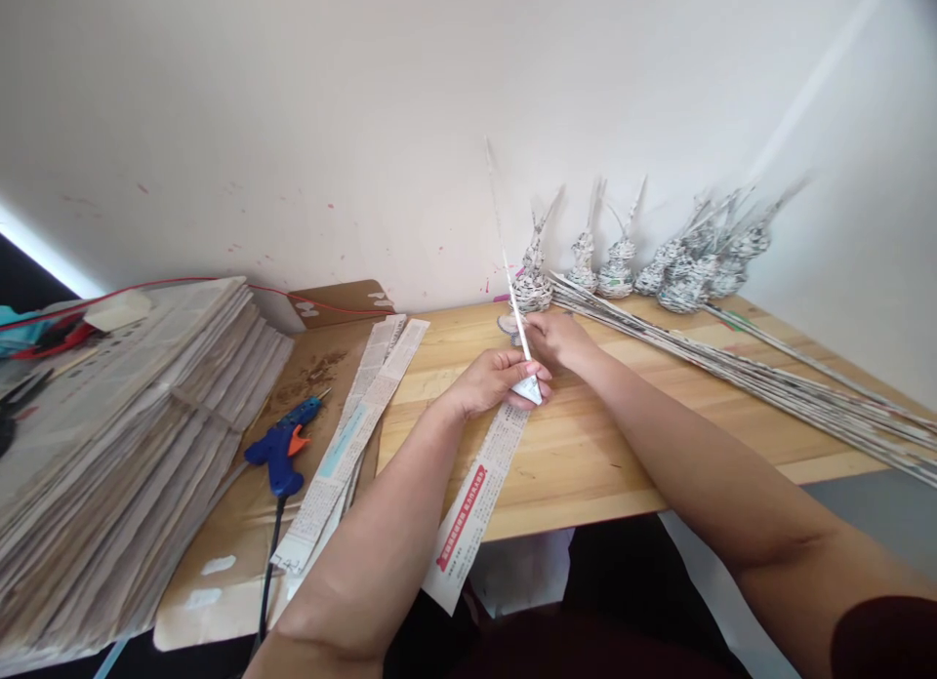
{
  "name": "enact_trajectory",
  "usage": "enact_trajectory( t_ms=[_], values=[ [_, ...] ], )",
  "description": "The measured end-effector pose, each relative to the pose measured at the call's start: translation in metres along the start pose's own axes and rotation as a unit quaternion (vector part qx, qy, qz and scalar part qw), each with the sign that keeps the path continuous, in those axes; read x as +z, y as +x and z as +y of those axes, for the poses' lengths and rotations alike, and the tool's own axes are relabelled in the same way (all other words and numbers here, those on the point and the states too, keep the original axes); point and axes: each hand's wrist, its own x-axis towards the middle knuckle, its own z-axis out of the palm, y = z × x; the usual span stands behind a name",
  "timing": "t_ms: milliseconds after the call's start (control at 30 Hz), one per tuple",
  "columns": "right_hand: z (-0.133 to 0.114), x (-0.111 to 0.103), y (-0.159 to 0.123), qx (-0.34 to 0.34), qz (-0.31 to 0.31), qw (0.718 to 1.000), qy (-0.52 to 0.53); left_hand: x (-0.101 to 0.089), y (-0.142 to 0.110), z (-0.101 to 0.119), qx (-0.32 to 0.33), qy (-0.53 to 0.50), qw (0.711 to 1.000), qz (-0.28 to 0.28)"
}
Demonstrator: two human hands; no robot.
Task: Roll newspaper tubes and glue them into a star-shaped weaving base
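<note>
My left hand [494,379] is closed on a newspaper strip [468,503], pinching its upper end between thumb and fingers. There the paper is folded into a small point, and a thin pale paper tube [505,255] rises from it, leaning left. The strip's lower end, with a red printed banner, hangs past the table's front edge. Just beyond, my right hand [560,339] has its fingers curled beside a small greyish round object [508,326]. The tube partly covers those fingertips, so what they hold is hidden.
Several woven newspaper figures [619,269] stand along the wall, with long paper tubes [688,352] lying before them. To the left are newspaper strips [366,406], a blue glue gun [278,450] with its cord on cardboard [220,533], and a tall newspaper stack [139,445].
</note>
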Motion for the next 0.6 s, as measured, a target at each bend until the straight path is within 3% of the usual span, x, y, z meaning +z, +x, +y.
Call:
enact_trajectory(
  t_ms=[167,400,467,533,600],
  values=[
    [0.000,0.003,0.003,0.037,0.094,0.988,-0.121,0.001,-0.001,0.000,0.000,-0.004,1.000,0.003],
    [-0.013,0.003,-0.005,-0.121,0.169,0.977,0.041,0.002,0.000,0.000,0.004,-0.002,1.000,0.007],
    [-0.020,-0.001,-0.008,-0.096,0.137,0.975,0.147,0.002,0.000,0.000,0.006,-0.003,1.000,0.007],
    [-0.024,-0.006,-0.011,-0.038,0.021,0.965,0.260,0.002,0.001,-0.001,0.006,-0.004,1.000,0.010],
    [-0.024,-0.010,-0.013,0.013,-0.102,0.936,0.335,0.001,0.001,-0.002,0.009,-0.005,1.000,0.016]
  ],
)
